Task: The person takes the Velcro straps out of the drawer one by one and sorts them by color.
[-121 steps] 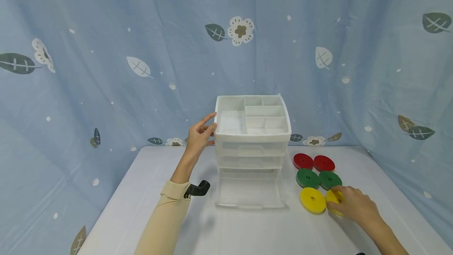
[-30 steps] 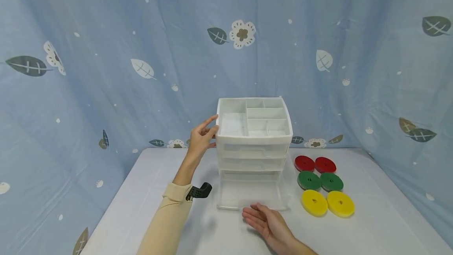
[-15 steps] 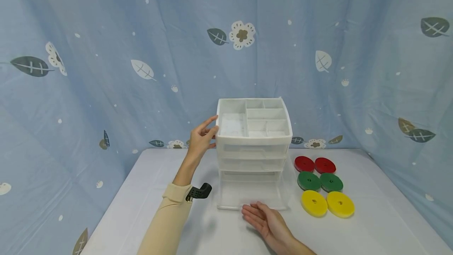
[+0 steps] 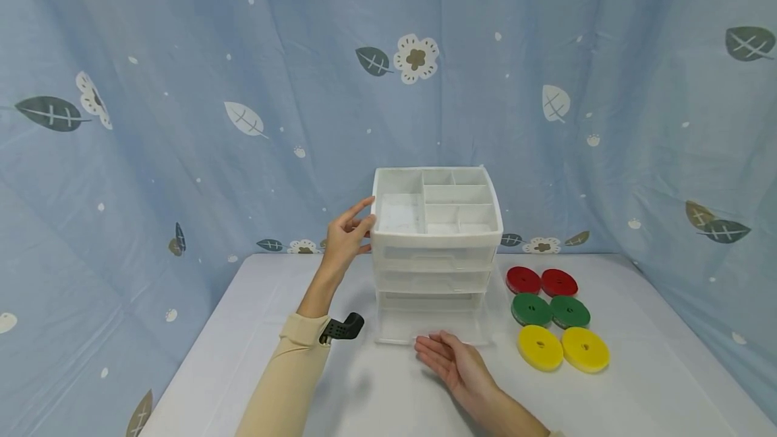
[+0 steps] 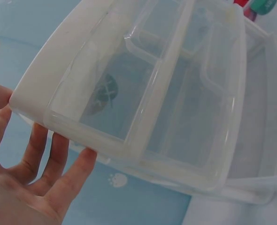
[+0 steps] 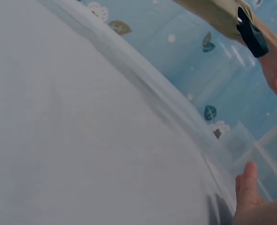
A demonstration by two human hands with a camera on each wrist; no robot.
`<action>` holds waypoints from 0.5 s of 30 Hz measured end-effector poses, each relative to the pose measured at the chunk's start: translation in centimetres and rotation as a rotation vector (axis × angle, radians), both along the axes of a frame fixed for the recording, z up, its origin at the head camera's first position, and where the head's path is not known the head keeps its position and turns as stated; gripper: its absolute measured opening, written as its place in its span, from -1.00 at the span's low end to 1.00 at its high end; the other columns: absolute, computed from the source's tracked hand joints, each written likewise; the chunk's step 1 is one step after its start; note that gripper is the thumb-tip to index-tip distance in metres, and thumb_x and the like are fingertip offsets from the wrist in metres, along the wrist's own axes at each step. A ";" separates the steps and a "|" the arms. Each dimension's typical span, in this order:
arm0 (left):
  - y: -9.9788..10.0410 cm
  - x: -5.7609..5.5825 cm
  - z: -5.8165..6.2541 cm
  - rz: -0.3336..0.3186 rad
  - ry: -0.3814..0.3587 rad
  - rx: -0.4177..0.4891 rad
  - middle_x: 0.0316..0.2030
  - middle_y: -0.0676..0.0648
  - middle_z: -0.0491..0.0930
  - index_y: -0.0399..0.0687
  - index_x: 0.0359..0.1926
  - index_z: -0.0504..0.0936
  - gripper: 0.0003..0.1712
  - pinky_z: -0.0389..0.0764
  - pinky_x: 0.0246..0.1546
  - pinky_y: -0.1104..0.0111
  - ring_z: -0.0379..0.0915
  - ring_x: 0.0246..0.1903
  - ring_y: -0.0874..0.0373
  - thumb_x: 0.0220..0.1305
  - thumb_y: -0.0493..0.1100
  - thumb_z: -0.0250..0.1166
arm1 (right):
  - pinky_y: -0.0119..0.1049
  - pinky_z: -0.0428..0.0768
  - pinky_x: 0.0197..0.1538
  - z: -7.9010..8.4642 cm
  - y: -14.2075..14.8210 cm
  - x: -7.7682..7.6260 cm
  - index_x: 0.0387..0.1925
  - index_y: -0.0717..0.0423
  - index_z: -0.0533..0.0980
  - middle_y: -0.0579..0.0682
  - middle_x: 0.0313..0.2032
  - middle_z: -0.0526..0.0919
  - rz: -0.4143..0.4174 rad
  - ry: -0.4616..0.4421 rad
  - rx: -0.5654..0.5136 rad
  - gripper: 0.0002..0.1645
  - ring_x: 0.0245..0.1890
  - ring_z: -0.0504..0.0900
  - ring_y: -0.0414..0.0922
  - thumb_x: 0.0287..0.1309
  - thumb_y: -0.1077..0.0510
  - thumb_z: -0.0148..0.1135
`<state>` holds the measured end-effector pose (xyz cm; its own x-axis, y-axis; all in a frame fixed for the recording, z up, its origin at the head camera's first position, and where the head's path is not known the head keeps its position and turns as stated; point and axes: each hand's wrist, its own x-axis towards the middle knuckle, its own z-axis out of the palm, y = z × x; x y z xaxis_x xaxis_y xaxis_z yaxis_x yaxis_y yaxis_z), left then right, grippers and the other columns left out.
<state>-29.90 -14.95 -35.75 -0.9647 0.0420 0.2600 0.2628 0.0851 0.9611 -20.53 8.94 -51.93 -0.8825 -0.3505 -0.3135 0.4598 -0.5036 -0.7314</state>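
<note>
A white plastic drawer organizer (image 4: 437, 241) stands mid-table, with two clear drawers shut and its bottom drawer (image 4: 394, 319) pulled partly out. My left hand (image 4: 342, 241) rests against the organizer's left side, fingertips spread along the edge below the rim; the left wrist view has these fingers (image 5: 73, 173) from close by. At the front of the bottom drawer, my right hand (image 4: 461, 373) presses with straight fingers, palm turned to the left. No rolls show inside the bottom drawer. The right wrist view catches only part of the right hand (image 6: 258, 201).
To the organizer's right lie flat round rolls in pairs: red rolls (image 4: 523, 280) at the back, green rolls (image 4: 531, 309) in the middle, yellow rolls (image 4: 540, 348) in front. A blue patterned curtain (image 4: 303, 86) hangs behind the white table (image 4: 643, 356).
My right hand has left the yellow roll and come to the drawer front. In the last half second it moves forward, and the bottom drawer slides partway in. The left hand stays put.
</note>
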 end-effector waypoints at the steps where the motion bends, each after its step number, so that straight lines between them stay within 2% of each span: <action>1: 0.0 0.0 0.0 0.001 0.001 -0.001 -0.10 -0.35 0.53 0.21 0.35 0.46 -0.49 0.72 -0.05 0.06 0.61 -0.28 0.24 0.41 -0.08 0.21 | -0.22 0.55 0.26 0.0 0.0 -0.3 0.37 0.44 0.06 0.24 0.17 0.58 -0.005 0.006 -0.001 -0.35 0.23 0.56 0.04 0.55 0.02 -0.19; 6: 0.0 -0.1 0.0 0.005 0.001 -0.003 -0.08 -0.37 0.53 0.19 0.35 0.46 -0.49 0.71 -0.05 0.04 0.61 -0.28 0.26 0.41 -0.10 0.21 | -0.22 0.54 0.26 -0.1 -0.2 -1.9 0.35 0.46 0.09 0.25 0.15 0.60 -0.026 0.041 0.004 -0.38 0.19 0.59 0.02 0.54 0.05 -0.17; 13: -0.4 -2.0 -1.9 0.009 0.013 0.019 -0.04 -0.37 0.54 0.33 0.31 0.48 -0.51 0.71 -0.05 0.02 0.63 -0.29 0.27 0.39 -0.05 0.24 | -0.23 0.56 0.25 0.0 -0.5 -3.8 0.32 0.45 0.12 0.27 0.16 0.58 -0.067 0.049 0.017 -0.43 0.18 0.61 0.03 0.54 0.07 -0.21; 15: -0.4 -2.2 -2.1 0.015 0.021 0.017 -0.04 -0.35 0.55 0.38 0.29 0.49 -0.53 0.71 -0.06 0.03 0.63 -0.28 0.26 0.39 -0.02 0.24 | -0.23 0.56 0.25 0.1 -0.6 -4.2 0.32 0.46 0.12 0.29 0.17 0.57 -0.074 0.051 0.020 -0.43 0.17 0.61 0.03 0.54 0.08 -0.22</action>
<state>-32.14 -15.31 -37.90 -0.9594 0.0224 0.2812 0.2821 0.0727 0.9566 -24.72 8.32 -51.87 -0.9210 -0.2774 -0.2736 0.3834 -0.5199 -0.7634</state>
